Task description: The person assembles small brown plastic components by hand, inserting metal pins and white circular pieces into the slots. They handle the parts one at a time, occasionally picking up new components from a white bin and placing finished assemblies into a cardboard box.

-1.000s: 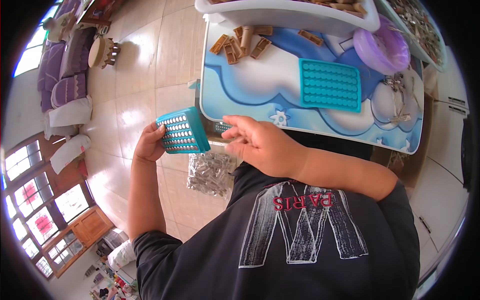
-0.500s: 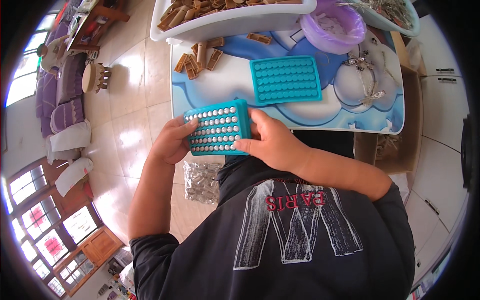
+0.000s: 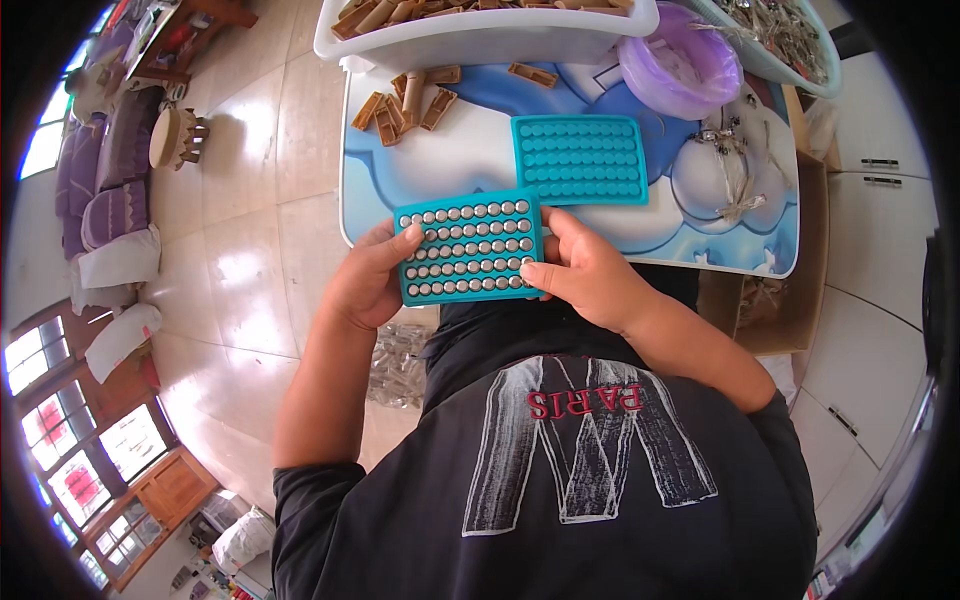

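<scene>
Holding the teal tray point(image 3: 470, 297): both hands are on it, so it sits right between them, face up and slightly tilted. Left hand point(image 3: 368, 275) grips the left side, thumb over the upper-left part, fingers tucked behind. Right hand point(image 3: 590, 275) pinches the right side, thumb by the lower-right corner, other fingers mostly hidden.
Tray spot: at the near edge of the table point(image 3: 450, 160), left of that edge's middle, and in this view it covers a bit of the second teal tray point(image 3: 582, 158).
Table: blue-and-white cloud pattern, rounded corners. White bin point(image 3: 480, 45) along the far edge, purple basin point(image 3: 690, 105) right of it, pale blue-green bin point(image 3: 785, 80) at the far-right corner, tangled metal strands point(image 3: 735, 170) near the right edge.
Room: shiny tiled floor point(image 3: 245, 260), purple sofa point(image 3: 130, 150) and a round stool point(image 3: 175, 138) off to the left, white cabinets point(image 3: 870, 240) on the right.
Silver caps point(image 3: 468, 239): five rows in the held tray; thumbs get in the way of an exact total.
Teal trays: two visible.
Loose brown pieces point(image 3: 413, 98): at least six bunched toward the left edge, plus one alone by the white bin.
Containers: two bins, one basin.
</scene>
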The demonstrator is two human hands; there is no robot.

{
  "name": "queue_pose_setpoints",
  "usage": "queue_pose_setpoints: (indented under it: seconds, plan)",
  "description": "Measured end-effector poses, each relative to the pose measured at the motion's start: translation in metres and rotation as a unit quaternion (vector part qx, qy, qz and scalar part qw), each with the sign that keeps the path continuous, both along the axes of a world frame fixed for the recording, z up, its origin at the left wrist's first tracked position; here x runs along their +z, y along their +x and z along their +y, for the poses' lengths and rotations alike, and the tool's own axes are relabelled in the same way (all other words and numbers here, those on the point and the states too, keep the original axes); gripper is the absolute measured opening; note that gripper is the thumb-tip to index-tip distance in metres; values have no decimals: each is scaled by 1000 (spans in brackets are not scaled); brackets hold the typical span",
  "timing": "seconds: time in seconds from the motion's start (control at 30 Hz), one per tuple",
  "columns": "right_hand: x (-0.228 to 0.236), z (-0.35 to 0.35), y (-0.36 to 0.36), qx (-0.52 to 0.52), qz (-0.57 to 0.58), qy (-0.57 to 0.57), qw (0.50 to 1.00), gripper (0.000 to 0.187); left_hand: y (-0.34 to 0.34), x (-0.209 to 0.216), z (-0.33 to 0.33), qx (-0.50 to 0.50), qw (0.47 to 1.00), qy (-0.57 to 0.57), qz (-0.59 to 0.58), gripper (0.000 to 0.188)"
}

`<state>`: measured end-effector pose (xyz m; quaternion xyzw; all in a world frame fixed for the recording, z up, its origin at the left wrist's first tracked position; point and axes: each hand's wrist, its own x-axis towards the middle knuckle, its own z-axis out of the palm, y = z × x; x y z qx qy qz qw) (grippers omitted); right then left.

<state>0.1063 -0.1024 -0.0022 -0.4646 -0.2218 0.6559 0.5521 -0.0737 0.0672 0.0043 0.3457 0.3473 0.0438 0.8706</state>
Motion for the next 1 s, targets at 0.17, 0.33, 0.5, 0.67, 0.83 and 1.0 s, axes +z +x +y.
queue_pose_setpoints:
  seconds: [0.17, 0.33, 0.5, 0.67, 0.83, 1.0]
  plan:
    - [8, -1, 1, -11, -14, 1, 1000, 49, -5, -20, -9, 46, 993, -52, -100, 51]
    - [4, -3, -3, -11, -50, 23, 998, 52, -5, -17, -20, 67, 978, -107, -164, 51]
    - [11, -15, 20, -45, -350, 18, 935, 41, -12, -27, -21, 89, 972, -135, -172, 45]
    - [1, -15, 62, -70, -782, 92, 613, 20, -17, -33, -25, 105, 968, -148, -175, 43]
    - [-9, -14, 69, -53, -840, 122, 525, 16, -15, -32, -26, 111, 966, -158, -174, 45]
    - [17, -6, 75, -161, -807, 173, 542, 10, -12, -28, -29, 115, 961, -170, -187, 61]
